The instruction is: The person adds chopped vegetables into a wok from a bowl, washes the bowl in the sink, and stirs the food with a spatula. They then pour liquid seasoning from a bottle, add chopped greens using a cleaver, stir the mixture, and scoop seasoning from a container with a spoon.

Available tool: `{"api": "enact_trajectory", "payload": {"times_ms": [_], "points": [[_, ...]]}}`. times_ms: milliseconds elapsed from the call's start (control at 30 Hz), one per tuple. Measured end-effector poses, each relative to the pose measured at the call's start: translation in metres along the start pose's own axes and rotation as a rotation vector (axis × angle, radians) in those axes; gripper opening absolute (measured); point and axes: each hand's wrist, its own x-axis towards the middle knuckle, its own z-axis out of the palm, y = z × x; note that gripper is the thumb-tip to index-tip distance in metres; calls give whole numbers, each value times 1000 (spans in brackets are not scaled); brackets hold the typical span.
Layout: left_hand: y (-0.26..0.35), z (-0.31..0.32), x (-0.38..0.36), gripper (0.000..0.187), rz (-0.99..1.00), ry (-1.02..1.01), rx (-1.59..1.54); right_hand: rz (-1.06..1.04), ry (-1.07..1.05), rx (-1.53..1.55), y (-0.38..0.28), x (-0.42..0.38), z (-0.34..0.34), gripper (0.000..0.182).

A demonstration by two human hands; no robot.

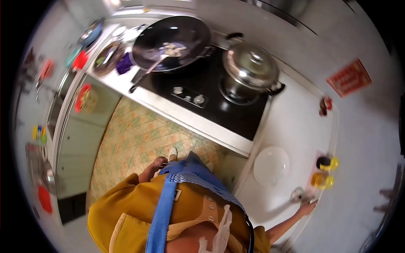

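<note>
The right hand is extended at the lower right of the frame, over the white counter near the wall; its fingers point toward the right edge, and whether they are spread or pinching an item cannot be told at this resolution. The nearest item is a small round container, located just above the hand in the frame and apart from the palm. Above the container, along the wall side, are two yellow-capped bottles: an amber bottle and, just above it, a dark bottle. The left hand is positioned at lower centre-left, beside the blue apron; its finger state cannot be determined. A white plate rests on the counter to the left of the bottles. Further up, the black cooktop occupies the centre of the frame, with two control knobs on its near side. A lidded steel pot stands on the right burner. A black wok stands at upper centre-left; it contains pale food pieces and a spatula, the handle of which projects over the rim. A purple cloth lies left of the wok. A red card is fixed to the wall at upper right.
</note>
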Motion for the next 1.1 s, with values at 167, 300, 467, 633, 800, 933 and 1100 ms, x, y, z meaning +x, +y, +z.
{"api": "enact_trajectory", "payload": {"times_ms": [167,300,467,633,800,933,1100], "points": [[-44,-37,29,28,454,-162,171,-296,-329,680,-197,-75,13,28],[-25,-54,-3,26,96,106,-146,-730,-660,1188,-426,-201,-116,33],[-69,-154,12,21,171,92,-287,-1118,-643,1160,-620,-329,-262,50],[-166,-294,33,14,117,219,-526,-1153,-501,797,-734,-395,-291,67],[-149,-385,-25,17,-186,410,-463,-1010,-463,381,-757,-377,-269,58],[-81,-453,-1,8,-79,297,-459,-984,-280,492,-774,-345,-249,47],[68,-493,74,11,239,291,-340,-991,-209,598,-825,-340,-237,46]]}}
